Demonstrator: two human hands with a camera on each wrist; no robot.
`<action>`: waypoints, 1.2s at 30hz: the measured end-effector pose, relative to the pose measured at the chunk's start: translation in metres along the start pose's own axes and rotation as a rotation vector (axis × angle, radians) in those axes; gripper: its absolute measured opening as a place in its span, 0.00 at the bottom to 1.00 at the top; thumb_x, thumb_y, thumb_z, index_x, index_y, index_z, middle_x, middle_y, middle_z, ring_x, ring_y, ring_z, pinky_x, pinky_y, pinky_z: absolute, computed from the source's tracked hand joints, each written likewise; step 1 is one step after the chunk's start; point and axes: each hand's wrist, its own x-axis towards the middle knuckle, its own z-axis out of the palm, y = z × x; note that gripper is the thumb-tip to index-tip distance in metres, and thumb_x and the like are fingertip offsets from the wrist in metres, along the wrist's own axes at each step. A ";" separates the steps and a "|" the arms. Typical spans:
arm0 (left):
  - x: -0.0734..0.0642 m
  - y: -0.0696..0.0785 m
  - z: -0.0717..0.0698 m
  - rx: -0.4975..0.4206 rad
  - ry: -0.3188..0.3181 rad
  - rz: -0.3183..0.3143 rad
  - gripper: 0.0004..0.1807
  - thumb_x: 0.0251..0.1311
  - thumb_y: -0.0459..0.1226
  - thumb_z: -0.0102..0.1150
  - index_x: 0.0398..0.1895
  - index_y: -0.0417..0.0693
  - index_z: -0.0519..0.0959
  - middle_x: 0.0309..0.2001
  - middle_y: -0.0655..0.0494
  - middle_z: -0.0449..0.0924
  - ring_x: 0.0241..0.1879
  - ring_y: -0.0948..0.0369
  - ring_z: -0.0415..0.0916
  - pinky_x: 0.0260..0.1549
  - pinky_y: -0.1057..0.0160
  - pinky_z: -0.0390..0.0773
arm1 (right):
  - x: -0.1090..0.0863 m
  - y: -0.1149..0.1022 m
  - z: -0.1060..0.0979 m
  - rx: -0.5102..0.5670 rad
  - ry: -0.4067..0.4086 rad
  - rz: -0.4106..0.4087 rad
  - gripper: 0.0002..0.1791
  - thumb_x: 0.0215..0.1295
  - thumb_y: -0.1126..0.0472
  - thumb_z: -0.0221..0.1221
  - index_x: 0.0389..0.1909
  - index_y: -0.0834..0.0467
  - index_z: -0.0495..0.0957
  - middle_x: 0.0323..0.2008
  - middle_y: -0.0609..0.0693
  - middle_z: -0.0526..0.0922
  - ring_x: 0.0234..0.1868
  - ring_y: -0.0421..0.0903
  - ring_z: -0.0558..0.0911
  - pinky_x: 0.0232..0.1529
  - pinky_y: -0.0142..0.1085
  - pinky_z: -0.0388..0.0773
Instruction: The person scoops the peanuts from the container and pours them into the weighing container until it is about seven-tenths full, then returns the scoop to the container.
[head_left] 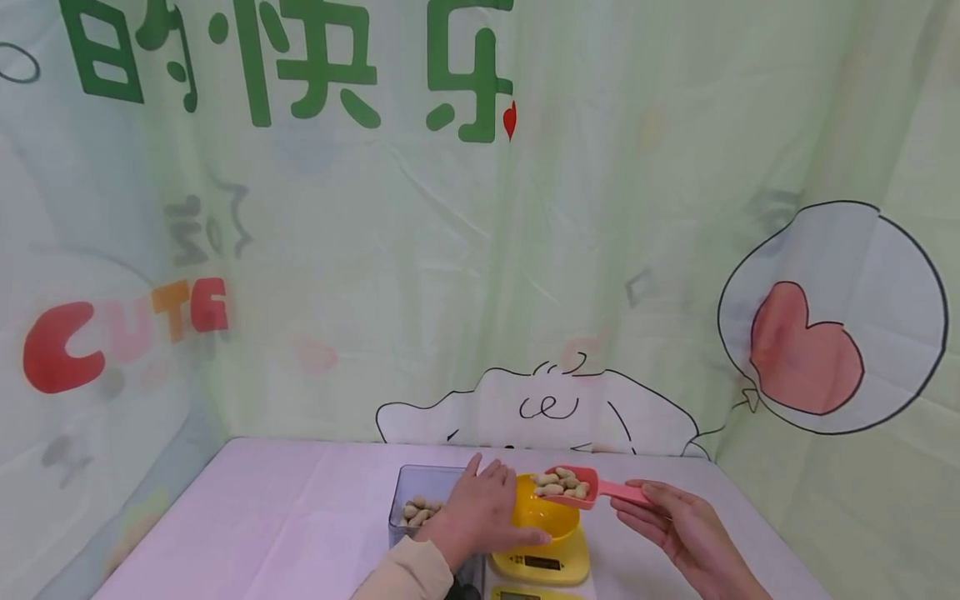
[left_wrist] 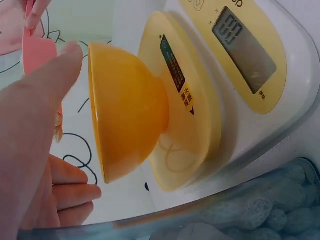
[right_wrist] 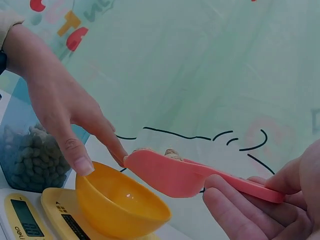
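Observation:
My right hand (head_left: 686, 523) grips the handle of a pink scoop (right_wrist: 167, 175), thumb on top and fingers below. Several unshelled peanuts (head_left: 561, 483) lie in the scoop, whose front edge overlaps the far rim of a yellow bowl (head_left: 557, 525) in the head view. That bowl stands on the platform of a yellow-and-white kitchen scale (left_wrist: 187, 160). At the bowl's left rim is my left hand (head_left: 487, 508), thumb and fingers spread and extended, gripping nothing. The left wrist view shows its thumb alongside the rim.
Left of the scale stands a clear bluish plastic container (head_left: 399, 492) with peanuts (right_wrist: 37, 155) inside, partly hidden by the left forearm. The scale's display (left_wrist: 244, 50) faces the near side. A printed curtain (head_left: 450, 292) hangs behind the pale table (head_left: 300, 500).

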 end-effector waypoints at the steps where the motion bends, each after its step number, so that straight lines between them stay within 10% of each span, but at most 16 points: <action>1: 0.000 0.000 0.000 0.013 -0.002 -0.006 0.54 0.38 0.78 0.33 0.62 0.50 0.63 0.62 0.57 0.66 0.63 0.59 0.59 0.66 0.48 0.48 | 0.000 0.000 0.001 -0.006 0.003 -0.001 0.27 0.67 0.57 0.47 0.62 0.66 0.57 0.39 0.54 0.83 0.45 0.53 0.81 0.49 0.44 0.75; 12: -0.001 0.006 -0.004 0.166 -0.059 -0.032 0.53 0.40 0.77 0.30 0.58 0.49 0.69 0.59 0.58 0.70 0.62 0.59 0.61 0.67 0.50 0.47 | -0.003 0.003 0.003 -0.082 0.030 -0.028 0.25 0.68 0.58 0.45 0.60 0.68 0.59 0.38 0.55 0.83 0.43 0.53 0.82 0.46 0.43 0.77; 36: -0.001 0.008 -0.002 0.197 -0.039 -0.016 0.50 0.43 0.76 0.30 0.56 0.51 0.71 0.57 0.58 0.72 0.61 0.59 0.63 0.66 0.48 0.48 | -0.010 0.000 0.018 -0.391 0.072 -0.158 0.19 0.69 0.59 0.44 0.52 0.68 0.68 0.37 0.57 0.82 0.35 0.49 0.84 0.40 0.41 0.80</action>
